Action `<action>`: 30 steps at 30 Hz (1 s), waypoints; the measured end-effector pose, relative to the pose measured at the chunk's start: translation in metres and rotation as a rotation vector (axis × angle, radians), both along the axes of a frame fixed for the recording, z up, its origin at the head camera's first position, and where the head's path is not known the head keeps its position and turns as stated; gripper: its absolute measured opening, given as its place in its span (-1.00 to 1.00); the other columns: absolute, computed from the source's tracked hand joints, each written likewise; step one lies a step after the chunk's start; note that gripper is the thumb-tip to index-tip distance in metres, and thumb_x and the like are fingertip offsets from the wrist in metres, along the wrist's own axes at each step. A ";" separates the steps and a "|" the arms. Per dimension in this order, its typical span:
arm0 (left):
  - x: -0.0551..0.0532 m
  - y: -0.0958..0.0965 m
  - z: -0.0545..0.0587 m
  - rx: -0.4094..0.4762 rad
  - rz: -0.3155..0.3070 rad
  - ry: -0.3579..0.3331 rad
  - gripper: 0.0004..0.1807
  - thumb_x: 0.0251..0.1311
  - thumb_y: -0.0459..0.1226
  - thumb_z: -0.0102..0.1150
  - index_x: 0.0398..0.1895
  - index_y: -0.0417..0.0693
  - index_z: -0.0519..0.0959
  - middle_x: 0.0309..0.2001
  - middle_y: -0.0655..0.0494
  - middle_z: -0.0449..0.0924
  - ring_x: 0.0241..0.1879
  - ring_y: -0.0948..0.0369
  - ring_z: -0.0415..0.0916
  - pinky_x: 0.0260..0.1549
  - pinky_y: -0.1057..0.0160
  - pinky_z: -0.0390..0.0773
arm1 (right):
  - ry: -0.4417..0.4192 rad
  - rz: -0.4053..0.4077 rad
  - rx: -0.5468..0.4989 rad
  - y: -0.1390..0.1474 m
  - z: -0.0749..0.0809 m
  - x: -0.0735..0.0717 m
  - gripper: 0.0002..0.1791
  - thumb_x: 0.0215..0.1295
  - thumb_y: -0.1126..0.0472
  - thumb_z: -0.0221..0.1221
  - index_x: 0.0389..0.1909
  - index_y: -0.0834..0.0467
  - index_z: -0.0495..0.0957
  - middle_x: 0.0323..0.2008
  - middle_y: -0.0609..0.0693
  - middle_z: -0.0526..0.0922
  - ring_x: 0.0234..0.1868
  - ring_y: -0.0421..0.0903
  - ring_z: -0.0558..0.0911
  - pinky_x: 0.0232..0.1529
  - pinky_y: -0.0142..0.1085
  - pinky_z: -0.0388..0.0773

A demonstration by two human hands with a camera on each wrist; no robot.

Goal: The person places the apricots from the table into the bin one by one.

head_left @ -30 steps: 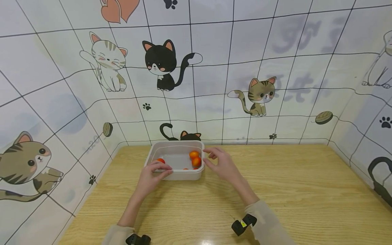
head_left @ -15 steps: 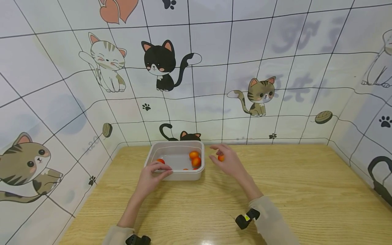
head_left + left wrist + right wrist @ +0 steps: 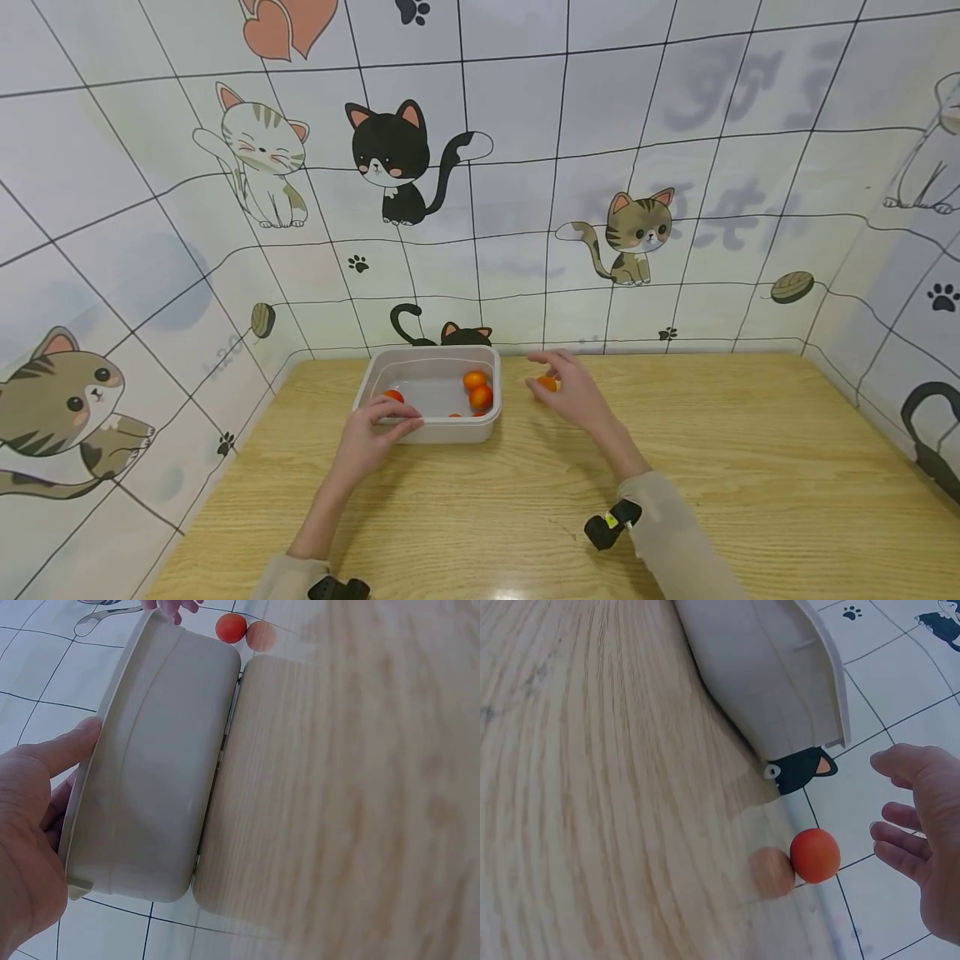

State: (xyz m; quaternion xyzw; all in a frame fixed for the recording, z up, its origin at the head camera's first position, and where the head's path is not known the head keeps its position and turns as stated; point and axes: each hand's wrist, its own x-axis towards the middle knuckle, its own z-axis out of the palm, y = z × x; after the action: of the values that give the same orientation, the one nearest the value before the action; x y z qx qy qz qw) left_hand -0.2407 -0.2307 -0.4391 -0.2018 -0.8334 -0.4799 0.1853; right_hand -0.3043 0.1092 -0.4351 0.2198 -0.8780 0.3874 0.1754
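A pale grey plastic container point(image 3: 455, 429) stands on the wooden table near the back wall. My left hand point(image 3: 375, 425) pinches its near-left rim, thumb outside and fingers inside; the left wrist view shows the thumb point(image 3: 79, 744) on the wall's outer face. Inside lie several orange-red cherry tomatoes point(image 3: 481, 397), some partly hidden by the front wall. Another cherry tomato point(image 3: 815, 855) rests on the table right of the container. Above and beside it, my right hand point(image 3: 573, 396) hovers with fingers loosely spread, holding nothing; in the right wrist view a gap shows between fingers and tomato.
The wooden table point(image 3: 712, 450) stretches to the right and toward me. A wall covering point(image 3: 517, 208) with cartoon cats encloses the back and both sides. A black curved object point(image 3: 933, 442) shows at the right edge.
My right hand has moved right from the container's right rim, over the loose tomato, which came into view behind the hand and shifted slightly right. My left hand and the container stayed put.
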 end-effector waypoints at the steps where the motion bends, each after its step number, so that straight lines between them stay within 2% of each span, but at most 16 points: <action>1: 0.000 -0.001 0.000 0.004 -0.005 -0.002 -0.91 0.08 -0.33 0.51 -0.36 -0.01 0.77 -0.30 0.17 0.68 -0.19 0.15 0.56 -0.13 0.26 0.56 | -0.009 -0.006 0.007 0.001 -0.001 -0.001 -0.56 0.33 0.14 0.34 0.18 0.16 0.58 0.09 0.12 0.58 -0.10 0.12 0.60 -0.09 0.01 0.58; 9: -0.001 -0.001 0.000 0.006 0.006 -0.029 -0.90 0.07 -0.26 0.53 -0.38 0.12 0.76 -0.30 0.27 0.67 -0.16 0.25 0.56 -0.07 0.31 0.50 | -0.031 -0.054 0.060 0.010 -0.012 -0.008 -0.56 0.31 0.14 0.35 0.18 0.15 0.58 0.13 0.11 0.55 -0.07 0.12 0.61 -0.11 0.01 0.58; 17: 0.001 0.001 0.001 0.001 0.018 -0.015 -0.90 0.06 -0.33 0.52 -0.36 -0.01 0.77 -0.30 0.15 0.68 -0.18 0.13 0.56 -0.10 0.19 0.55 | -0.098 -0.095 0.098 0.013 -0.020 -0.012 -0.51 0.28 0.11 0.37 0.19 0.17 0.57 0.15 0.19 0.53 -0.12 0.12 0.60 -0.13 0.02 0.58; 19: 0.003 0.003 0.004 -0.009 0.022 -0.007 -0.90 0.06 -0.38 0.50 -0.36 -0.10 0.76 -0.30 0.07 0.68 -0.18 0.06 0.57 -0.10 0.12 0.57 | -0.119 -0.100 0.104 0.013 -0.023 -0.012 -0.49 0.27 0.10 0.39 0.20 0.17 0.57 0.19 0.22 0.51 -0.12 0.13 0.61 -0.12 0.03 0.59; 22: 0.010 0.008 0.014 -0.010 0.019 -0.011 -0.91 0.06 -0.45 0.48 -0.36 -0.21 0.74 -0.30 -0.04 0.68 -0.17 -0.02 0.56 -0.09 0.05 0.56 | -0.138 -0.101 0.115 0.013 -0.027 -0.014 -0.50 0.25 0.11 0.42 0.17 0.17 0.58 0.18 0.23 0.50 -0.17 0.08 0.61 -0.16 -0.02 0.59; 26: 0.022 0.013 0.030 -0.007 0.017 -0.025 -0.91 0.07 -0.48 0.46 -0.36 -0.26 0.73 -0.31 -0.09 0.67 -0.18 -0.04 0.56 -0.08 0.09 0.55 | -0.134 -0.094 0.124 0.011 -0.030 -0.016 -0.54 0.22 0.17 0.43 0.12 0.19 0.60 0.06 0.21 0.54 -0.31 -0.02 0.54 -0.26 -0.15 0.52; 30: 0.024 0.014 0.034 -0.007 0.019 -0.036 -0.91 0.07 -0.48 0.46 -0.36 -0.26 0.73 -0.31 -0.09 0.67 -0.18 -0.04 0.56 -0.08 0.10 0.55 | -0.121 -0.084 0.118 0.010 -0.032 -0.016 -0.57 0.20 0.25 0.44 0.08 0.24 0.61 -0.03 0.22 0.56 -0.35 -0.04 0.51 -0.27 -0.16 0.52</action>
State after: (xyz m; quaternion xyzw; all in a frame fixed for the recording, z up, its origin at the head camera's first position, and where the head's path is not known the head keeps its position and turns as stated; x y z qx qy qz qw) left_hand -0.2165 -0.2165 -0.4055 -0.1857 -0.8403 -0.4786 0.1744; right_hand -0.3207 0.1190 -0.4672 0.1692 -0.9167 0.3398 0.1250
